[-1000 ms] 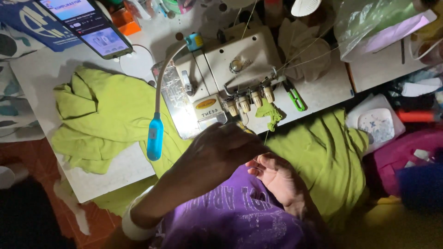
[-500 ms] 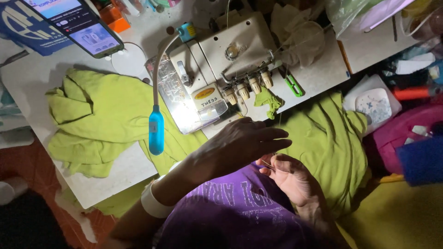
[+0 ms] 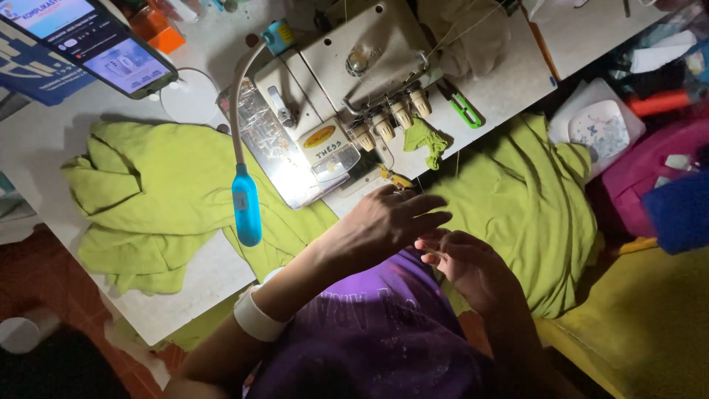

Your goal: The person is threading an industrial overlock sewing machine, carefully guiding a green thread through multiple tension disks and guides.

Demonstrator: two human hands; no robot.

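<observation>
Left hand (image 3: 384, 225) shifted; right hand (image 3: 469, 262) pinching purple fabric (image 3: 384, 325)

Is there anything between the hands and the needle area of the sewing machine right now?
Nothing visible. The left hand and right hand sit together just below the sewing machine, over green fabric.

thread between the hands too fine to trace, right hand (image 3: 465, 270) fingertips tucked under left hand (image 3: 384, 225), phone (image 3: 88, 41) far upper left cut by frame edge, clutter right of hands lost in dark
</observation>
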